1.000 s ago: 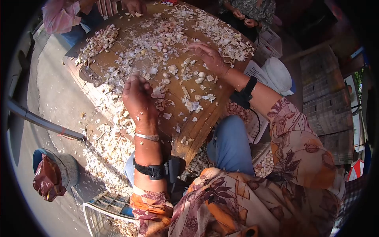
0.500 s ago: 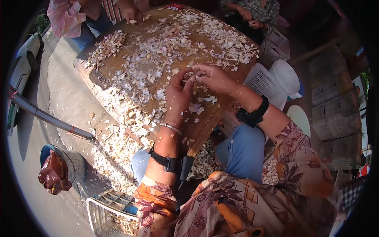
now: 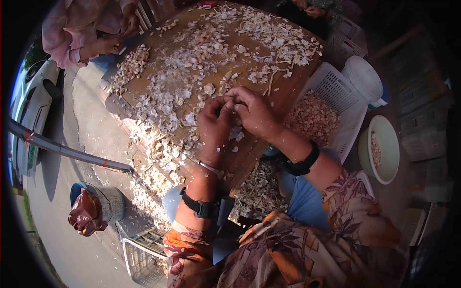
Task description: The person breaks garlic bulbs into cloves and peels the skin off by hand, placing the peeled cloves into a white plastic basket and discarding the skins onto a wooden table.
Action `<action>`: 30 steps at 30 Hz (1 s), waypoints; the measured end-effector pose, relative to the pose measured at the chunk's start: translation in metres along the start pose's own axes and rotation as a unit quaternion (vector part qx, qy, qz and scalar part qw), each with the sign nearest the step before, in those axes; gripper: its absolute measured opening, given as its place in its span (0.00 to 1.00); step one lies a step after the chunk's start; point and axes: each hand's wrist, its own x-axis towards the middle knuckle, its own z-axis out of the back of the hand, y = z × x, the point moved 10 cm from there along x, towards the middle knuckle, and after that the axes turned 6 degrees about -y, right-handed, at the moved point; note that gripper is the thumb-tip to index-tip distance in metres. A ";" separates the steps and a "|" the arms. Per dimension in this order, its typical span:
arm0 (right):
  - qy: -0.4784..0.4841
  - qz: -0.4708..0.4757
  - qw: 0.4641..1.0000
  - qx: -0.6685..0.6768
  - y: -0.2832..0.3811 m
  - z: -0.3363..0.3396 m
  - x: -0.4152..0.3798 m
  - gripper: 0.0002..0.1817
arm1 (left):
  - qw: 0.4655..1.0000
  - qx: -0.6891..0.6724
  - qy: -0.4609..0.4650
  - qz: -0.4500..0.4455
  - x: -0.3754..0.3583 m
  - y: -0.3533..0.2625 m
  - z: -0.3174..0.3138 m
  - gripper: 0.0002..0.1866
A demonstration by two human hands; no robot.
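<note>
Both hands meet over the near part of a wooden table [image 3: 288,93], fingertips touching. My left hand [image 3: 214,120] has its fingers pinched together. Against it, my right hand [image 3: 253,109] is closed in a pinch too. Whatever lies between the fingertips is too small and hidden to name. Pale, papery garlic skins [image 3: 165,108] are spread around and beyond the hands. A pile of garlic cloves [image 3: 132,67] lies at the table's far left corner.
A white crate [image 3: 348,120] of pinkish cloves stands right of the table, near a white bucket [image 3: 362,79] and a green basin [image 3: 379,149]. At lower left are a bucket [image 3: 110,204] and another crate [image 3: 137,261]. A person [image 3: 86,29] is at upper left, another [image 3: 312,12] at upper right.
The view has shifted, showing more of the crate and basin on the right. My hands stay together, fingertips now closer. The person at upper left has drawn their hands back from the table.
</note>
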 end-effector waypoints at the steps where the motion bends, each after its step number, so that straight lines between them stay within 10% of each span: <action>1: -0.003 -0.002 1.000 0.008 0.000 -0.002 0.001 0.10 | 0.996 0.058 -0.039 -0.063 0.001 -0.007 0.007 0.08; 9: -0.059 0.078 0.994 -0.057 0.021 -0.024 0.002 0.13 | 0.991 -0.068 -0.101 -0.064 0.001 -0.014 0.024 0.10; 14: -0.043 0.103 0.992 -0.056 0.037 -0.020 0.001 0.17 | 0.968 0.217 -0.045 -0.115 -0.006 -0.041 0.015 0.12; 18: -0.069 0.119 0.989 -0.047 0.043 -0.013 -0.004 0.16 | 0.966 0.184 -0.048 -0.177 -0.013 -0.050 0.004 0.11; 28: -0.093 0.145 0.985 -0.018 0.035 -0.021 0.008 0.10 | 0.981 -0.169 -0.076 0.063 -0.001 -0.007 0.021 0.11; 30: 0.053 -0.224 0.936 0.265 -0.018 -0.047 0.004 0.10 | 0.916 -0.379 0.039 0.123 0.006 0.008 0.010 0.09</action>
